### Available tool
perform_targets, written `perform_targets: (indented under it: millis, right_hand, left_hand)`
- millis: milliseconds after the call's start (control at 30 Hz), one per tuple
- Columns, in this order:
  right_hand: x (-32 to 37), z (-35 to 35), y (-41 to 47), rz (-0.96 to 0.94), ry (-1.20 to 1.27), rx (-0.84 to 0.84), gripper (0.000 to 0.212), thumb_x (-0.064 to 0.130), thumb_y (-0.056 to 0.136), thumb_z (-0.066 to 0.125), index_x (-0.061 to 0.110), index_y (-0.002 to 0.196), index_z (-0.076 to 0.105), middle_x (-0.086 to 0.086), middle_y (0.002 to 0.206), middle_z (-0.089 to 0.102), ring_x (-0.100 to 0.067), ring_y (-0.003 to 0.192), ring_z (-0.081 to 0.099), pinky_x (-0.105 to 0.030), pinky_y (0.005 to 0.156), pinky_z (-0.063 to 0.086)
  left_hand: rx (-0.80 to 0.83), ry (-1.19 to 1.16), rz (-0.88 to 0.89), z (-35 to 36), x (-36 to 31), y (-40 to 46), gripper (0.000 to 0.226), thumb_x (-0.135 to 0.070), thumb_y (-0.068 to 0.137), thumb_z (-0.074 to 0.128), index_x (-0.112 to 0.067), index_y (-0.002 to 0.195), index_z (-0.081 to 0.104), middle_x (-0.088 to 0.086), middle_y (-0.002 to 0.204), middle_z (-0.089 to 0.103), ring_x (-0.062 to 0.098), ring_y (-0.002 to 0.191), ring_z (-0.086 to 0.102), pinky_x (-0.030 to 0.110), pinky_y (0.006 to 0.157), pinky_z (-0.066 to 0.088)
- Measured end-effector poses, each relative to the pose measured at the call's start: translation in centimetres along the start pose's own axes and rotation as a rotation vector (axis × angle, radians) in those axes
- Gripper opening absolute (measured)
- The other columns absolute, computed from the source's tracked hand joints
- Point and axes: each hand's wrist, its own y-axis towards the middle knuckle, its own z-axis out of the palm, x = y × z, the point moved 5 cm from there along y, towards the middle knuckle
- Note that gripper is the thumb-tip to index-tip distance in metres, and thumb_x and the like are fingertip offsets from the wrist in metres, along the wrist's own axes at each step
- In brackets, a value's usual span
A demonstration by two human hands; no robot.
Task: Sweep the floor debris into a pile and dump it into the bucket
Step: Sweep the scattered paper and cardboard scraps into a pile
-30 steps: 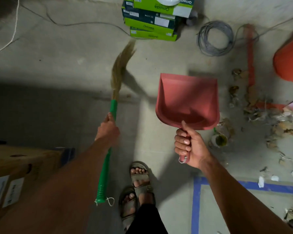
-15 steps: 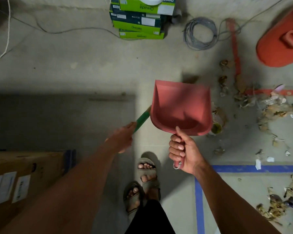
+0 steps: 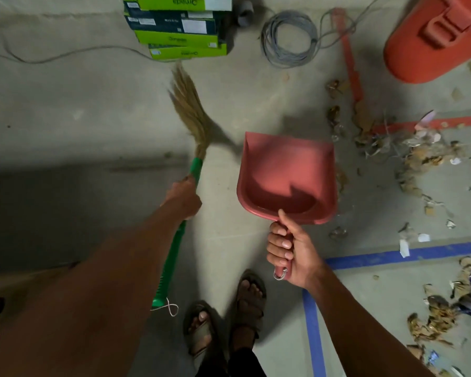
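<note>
Green-handled broom (image 3: 174, 232) fills the left hand's (image 3: 182, 198) grip; right hand (image 3: 290, 253) grips the dustpan (image 3: 287, 175).

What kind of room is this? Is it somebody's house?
Probably not a living room: it looks like a storeroom or workshop. The floor is bare concrete marked with blue tape, with stacked green boxes and a coil of grey cable left on it.

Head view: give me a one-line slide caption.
Left hand grips a green-handled broom, right hand holds an empty red dustpan, debris scattered nearby.
</note>
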Motion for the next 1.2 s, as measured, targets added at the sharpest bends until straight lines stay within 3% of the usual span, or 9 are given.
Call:
perform_targets:
  millis: [267,400,533,667,767,867,1033,1200]
  right_hand:
    - [4.8,-2.3,-2.6,-0.019,0.087,-0.010,0.046,0.047,0.105,0.052,0.021,0.069,0.043,0.008,0.045,0.035,-0.004,0.030,0.032,-0.020,0.031,0.022]
    - [8.5,-1.9,-2.8,-0.049,0.088,0.013,0.046,0.047,0.106,0.050,0.021,0.069,0.044,0.008,0.045,0.036,-0.004,0.030,0.032,-0.020,0.031,0.023]
    - [10.8,-1.9,-2.1,-0.064,0.098,0.062,0.048,0.048,0.107,0.047,0.021,0.068,0.045,0.008,0.044,0.038,-0.004,0.030,0.035,-0.020,0.031,0.024]
    - [10.9,-3.3,-1.4,-0.063,0.121,0.075,0.047,0.047,0.107,0.048,0.020,0.069,0.045,0.008,0.045,0.038,-0.004,0.031,0.035,-0.020,0.033,0.021]
    - [10.6,-4.0,-1.5,-0.061,0.126,0.062,0.046,0.047,0.107,0.050,0.021,0.070,0.044,0.008,0.045,0.037,-0.004,0.031,0.034,-0.020,0.032,0.022]
    - [10.8,-3.9,-1.9,-0.060,0.131,0.050,0.045,0.046,0.105,0.055,0.020,0.070,0.044,0.008,0.045,0.037,-0.004,0.030,0.034,-0.020,0.032,0.024]
    - [14.7,-1.1,-2.3,-0.087,0.095,0.008,0.045,0.047,0.105,0.053,0.021,0.070,0.043,0.009,0.045,0.033,-0.003,0.030,0.031,-0.020,0.033,0.017]
    - [19.4,2.0,-0.4,-0.105,0.081,0.059,0.047,0.048,0.105,0.049,0.021,0.068,0.043,0.008,0.043,0.036,-0.004,0.029,0.033,-0.019,0.031,0.020]
  left_hand:
    - [0.100,0.112,0.511,0.5,-9.7,-1.2,0.070,-0.010,0.094,0.049,-0.023,0.159,0.027,0.007,0.153,0.050,0.037,0.123,0.059,0.044,0.099,0.050]
    - [0.010,0.038,0.511,-0.7,-11.3,-0.3,0.073,-0.013,0.095,0.051,-0.022,0.162,0.023,0.002,0.165,0.035,0.041,0.132,0.055,0.049,0.108,0.047]
    - [-0.088,0.052,0.374,-1.8,-13.5,2.8,0.073,-0.013,0.091,0.053,-0.021,0.158,0.027,0.014,0.153,0.049,0.047,0.118,0.061,0.048,0.098,0.053]
    - [0.064,0.187,0.282,-0.6,-15.6,3.7,0.062,-0.014,0.093,0.054,-0.021,0.152,0.037,0.013,0.119,0.060,0.029,0.090,0.059,0.037,0.070,0.047]
    - [0.203,0.243,0.406,0.7,-15.6,2.7,0.066,-0.019,0.091,0.057,-0.033,0.153,0.038,0.009,0.117,0.063,0.031,0.098,0.065,0.036,0.075,0.048]
    - [0.235,0.214,0.536,0.2,-15.3,1.5,0.072,-0.023,0.085,0.058,-0.042,0.151,0.036,0.002,0.120,0.069,0.029,0.103,0.066,0.037,0.082,0.052]
    - [0.091,0.094,0.557,-4.7,-15.9,1.7,0.074,-0.018,0.090,0.058,-0.034,0.157,0.033,-0.001,0.134,0.065,0.028,0.113,0.063,0.035,0.089,0.049]
    - [-0.211,-0.028,0.458,-11.6,-18.8,6.6,0.074,-0.012,0.089,0.059,-0.018,0.158,0.034,0.023,0.133,0.063,0.047,0.108,0.064,0.046,0.092,0.053]
